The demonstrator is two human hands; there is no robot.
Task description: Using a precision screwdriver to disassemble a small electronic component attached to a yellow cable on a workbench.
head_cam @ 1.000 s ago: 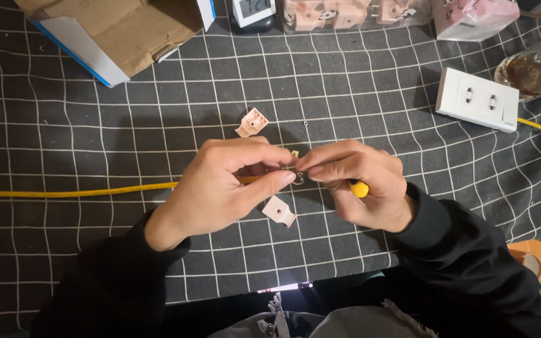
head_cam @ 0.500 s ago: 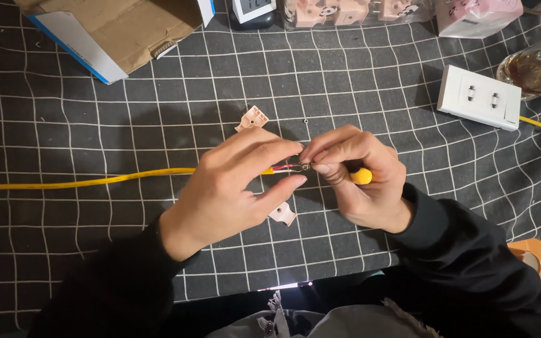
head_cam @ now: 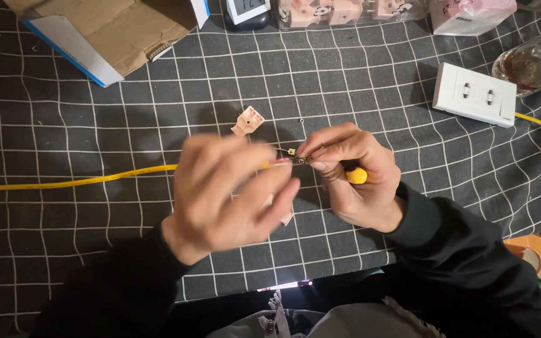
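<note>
The right hand point(head_cam: 355, 181) has its grip closed: thumb and forefinger pinch a tiny brass-coloured metal part point(head_cam: 294, 156) at the centre of the frame, while the curled fingers wrap a tool with a round yellow handle end point(head_cam: 357, 176) that peeps out beside the palm. The left hand point(head_cam: 226, 191), blurred, sits just left of centre with its fingers half curled toward that same small part; a thin yellow cable point(head_cam: 76, 182) runs in from the left edge and disappears behind this hand, and whether the fingers actually pinch its end cannot be told. Both hands hover over a table covered by a black cloth with a white grid pattern point(head_cam: 95, 112).

Just above the left hand lies a small beige plastic connector piece point(head_cam: 248, 121). In the upper right rests a white rectangular wall socket plate point(head_cam: 474, 94), with a clear glass of brown liquid point(head_cam: 533, 62) near it. An open brown cardboard box with a white and blue edge point(head_cam: 101, 31) fills the upper left.
</note>
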